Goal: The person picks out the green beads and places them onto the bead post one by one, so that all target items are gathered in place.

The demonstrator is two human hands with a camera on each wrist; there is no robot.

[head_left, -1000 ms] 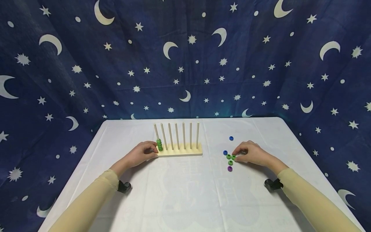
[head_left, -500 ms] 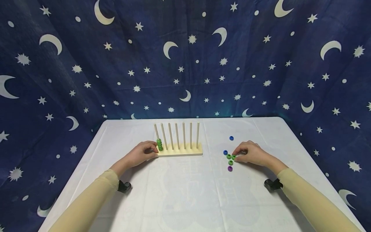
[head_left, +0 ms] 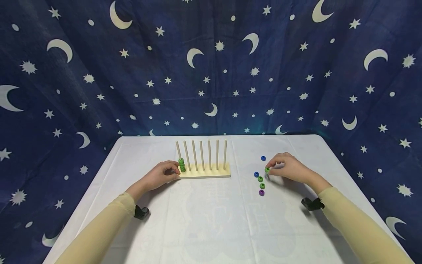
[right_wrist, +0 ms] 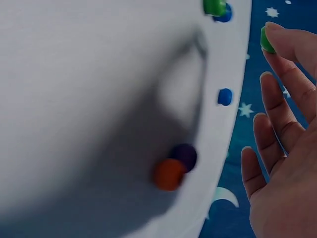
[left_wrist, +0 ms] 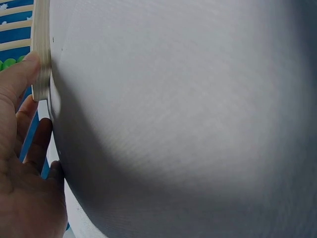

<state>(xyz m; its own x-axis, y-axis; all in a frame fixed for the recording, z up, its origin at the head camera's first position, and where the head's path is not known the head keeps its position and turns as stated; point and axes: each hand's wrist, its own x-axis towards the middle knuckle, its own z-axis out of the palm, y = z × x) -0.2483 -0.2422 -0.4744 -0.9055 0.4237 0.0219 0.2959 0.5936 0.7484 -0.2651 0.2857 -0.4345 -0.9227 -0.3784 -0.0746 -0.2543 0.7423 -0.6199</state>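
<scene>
Table [head_left: 211, 220] runs back to a star-and-moon curtain [head_left: 217, 55]; peg rack [head_left: 206, 174] sits left of centre, set in from the far edge, loose beads well off to its right with a wide strip of white cloth between. More cloth stretches in front, between the forearms. Left hand [head_left: 161, 174] has thumb and index pinched on the rack's left end, other fingers spread loosely. Right hand [head_left: 291, 168] pinches a green bead [head_left: 267, 170] thumb-to-index, raised over its shadow, remaining fingers apart. Below and around it: two blue beads, one farther back [head_left: 263, 158], one nearer [head_left: 256, 174], then two green beads [head_left: 262, 186] and a purple bead [head_left: 262, 192] nearest the front. Right wrist view also catches an orange bead [right_wrist: 167, 174] overlapping a dark purple one; can't tell if they touch. Rack: seven upright pegs, green bead stack [head_left: 182, 165] on the leftmost.
</scene>
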